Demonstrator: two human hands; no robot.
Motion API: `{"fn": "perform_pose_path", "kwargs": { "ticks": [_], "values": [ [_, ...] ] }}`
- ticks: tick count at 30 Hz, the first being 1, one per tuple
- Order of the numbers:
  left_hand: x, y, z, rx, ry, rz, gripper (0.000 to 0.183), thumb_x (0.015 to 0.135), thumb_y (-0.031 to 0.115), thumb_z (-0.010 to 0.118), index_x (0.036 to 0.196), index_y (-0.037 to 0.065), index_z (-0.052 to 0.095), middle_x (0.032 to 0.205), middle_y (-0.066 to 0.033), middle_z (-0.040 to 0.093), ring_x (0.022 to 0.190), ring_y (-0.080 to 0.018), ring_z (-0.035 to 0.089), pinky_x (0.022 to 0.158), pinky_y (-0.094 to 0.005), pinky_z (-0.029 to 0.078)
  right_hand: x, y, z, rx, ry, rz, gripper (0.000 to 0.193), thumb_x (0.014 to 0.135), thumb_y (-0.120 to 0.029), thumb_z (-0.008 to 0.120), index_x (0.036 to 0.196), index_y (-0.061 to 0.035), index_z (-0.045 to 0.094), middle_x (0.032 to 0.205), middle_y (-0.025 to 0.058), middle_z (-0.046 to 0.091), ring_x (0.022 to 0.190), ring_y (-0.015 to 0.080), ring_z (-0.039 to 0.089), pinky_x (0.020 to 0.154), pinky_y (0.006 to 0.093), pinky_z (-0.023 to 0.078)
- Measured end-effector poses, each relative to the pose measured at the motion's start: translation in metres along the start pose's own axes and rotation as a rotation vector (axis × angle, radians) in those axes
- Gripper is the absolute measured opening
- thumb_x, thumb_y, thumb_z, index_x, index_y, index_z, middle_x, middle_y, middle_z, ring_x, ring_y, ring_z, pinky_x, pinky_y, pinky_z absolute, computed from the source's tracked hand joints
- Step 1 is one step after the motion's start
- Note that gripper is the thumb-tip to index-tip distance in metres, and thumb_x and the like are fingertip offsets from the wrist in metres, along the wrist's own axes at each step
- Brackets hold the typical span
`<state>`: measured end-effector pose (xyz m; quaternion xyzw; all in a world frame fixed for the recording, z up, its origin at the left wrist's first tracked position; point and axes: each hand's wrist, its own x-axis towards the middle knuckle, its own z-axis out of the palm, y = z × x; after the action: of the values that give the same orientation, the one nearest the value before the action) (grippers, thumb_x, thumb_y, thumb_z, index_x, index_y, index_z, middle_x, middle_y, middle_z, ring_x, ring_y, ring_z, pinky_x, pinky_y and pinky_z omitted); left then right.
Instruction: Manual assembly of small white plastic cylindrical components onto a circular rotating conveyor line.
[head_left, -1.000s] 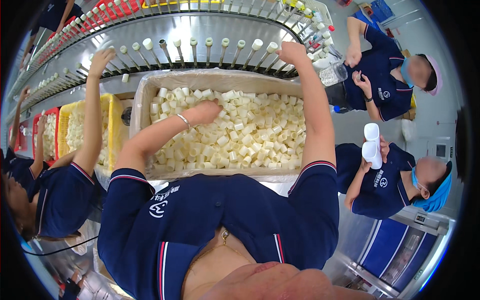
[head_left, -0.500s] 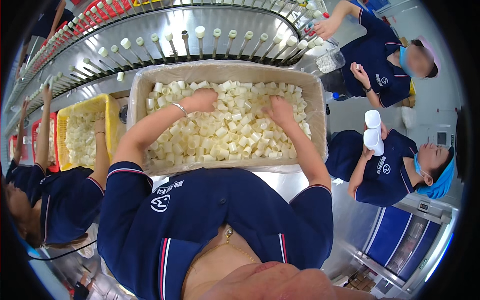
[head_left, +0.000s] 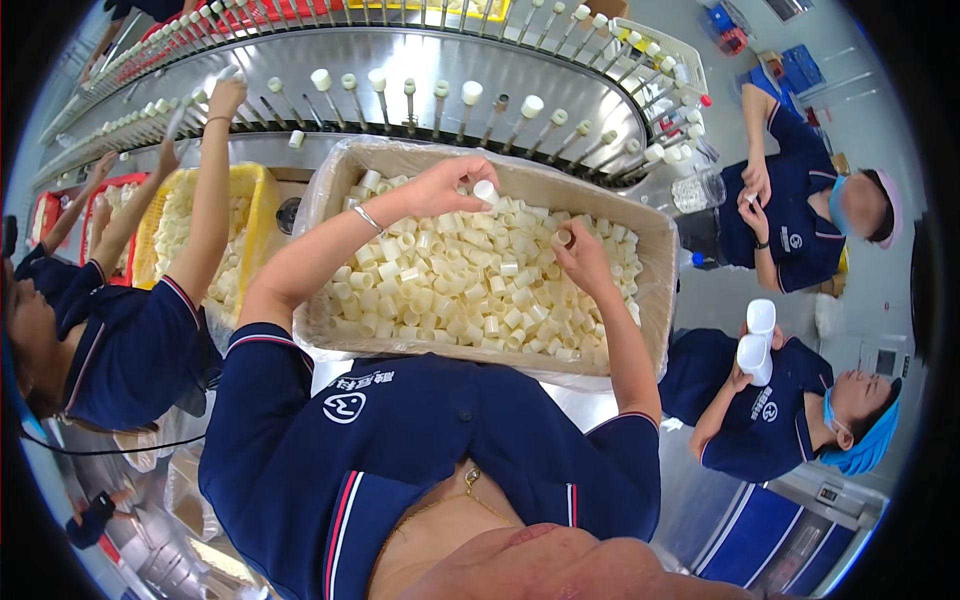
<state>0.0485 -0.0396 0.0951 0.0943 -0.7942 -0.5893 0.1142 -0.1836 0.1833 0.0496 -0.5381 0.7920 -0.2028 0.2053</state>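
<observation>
A cardboard box (head_left: pixel 665 300) lined with clear plastic stands in front of me, heaped with short cream plastic tubes (head_left: pixel 440 290). Over the box's far part, my left hand (head_left: pixel 445 187) pinches a short white plastic tube (head_left: pixel 486 192) between thumb and fingers. My right hand (head_left: pixel 588 264) is lower, just over the heap on the right. It is closed around another short plastic tube (head_left: pixel 563 238), whose open end shows.
Beyond the box curves a metal line of upright posts (head_left: pixel 410 105), many topped with white tubes. Left of me, co-workers reach over a yellow basket (head_left: pixel 262 215) and red baskets (head_left: pixel 122 187). Two co-workers stand at the right, one with white cups (head_left: pixel 755 358).
Both hands have risen from the heap, each now with a tube in its fingers. A co-worker's arm at the left has reached up toward the posts. The view has shifted slightly.
</observation>
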Motion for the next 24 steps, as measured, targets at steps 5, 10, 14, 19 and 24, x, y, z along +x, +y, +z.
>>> {"fn": "perform_pose_path", "kwargs": {
  "ticks": [5,10,14,19,24],
  "values": [
    [0.017,0.0,-0.033,0.462,0.48,0.188,0.029,0.073,0.012,0.07,0.101,0.008,0.062,0.096,-0.0069,0.062,0.09,-0.0258,0.059,0.081,-0.035,0.048,0.059,-0.06,-0.021,0.47,0.197,-0.196,0.032,0.084,-0.015,0.068,0.112,-0.0052,0.056,0.079,0.0132,0.064,0.064,0.0235,0.059,0.064,0.0333,0.047],
    [0.052,-0.008,-0.081,1.006,0.718,0.098,0.031,0.074,0.021,0.074,0.101,0.012,0.064,0.097,-0.004,0.065,0.091,-0.025,0.057,0.085,-0.0395,0.042,0.133,-0.098,-0.043,0.287,0.404,-0.197,0.032,0.084,-0.021,0.068,0.111,-0.0087,0.058,0.076,0.0118,0.067,0.066,0.0265,0.064,0.063,0.0362,0.049],
    [0.092,-0.021,-0.09,1.136,0.443,0.012,0.027,0.069,0.024,0.075,0.094,0.015,0.068,0.086,-0.0033,0.069,0.093,-0.023,0.06,0.084,-0.0376,0.041,0.16,-0.074,-0.056,0.153,0.468,-0.114,0.034,0.082,-0.026,0.069,0.111,-0.0104,0.059,0.078,0.0143,0.068,0.073,0.0321,0.066,0.066,0.0424,0.049],
    [0.132,-0.017,-0.081,1.365,0.193,-0.017,0.007,0.064,0.016,0.074,0.068,0.012,0.07,0.075,-0.0092,0.069,0.087,-0.0264,0.065,0.081,-0.0399,0.042,0.16,-0.087,-0.065,-0.023,0.372,-0.24,0.033,0.08,-0.027,0.071,0.108,-0.012,0.06,0.079,0.0149,0.068,0.077,0.0332,0.066,0.067,0.0434,0.049],
    [0.11,-0.014,-0.045,1.259,0.477,0.351,0.043,0.071,0.011,0.071,0.113,0.009,0.063,0.11,-0.0101,0.061,0.103,-0.028,0.056,0.087,-0.0414,0.043,0.17,-0.088,-0.056,-0.111,0.371,-0.245,0.032,0.08,-0.029,0.071,0.105,-0.0128,0.06,0.083,0.0162,0.068,0.081,0.0349,0.066,0.07,0.0455,0.049]
  ]
}}
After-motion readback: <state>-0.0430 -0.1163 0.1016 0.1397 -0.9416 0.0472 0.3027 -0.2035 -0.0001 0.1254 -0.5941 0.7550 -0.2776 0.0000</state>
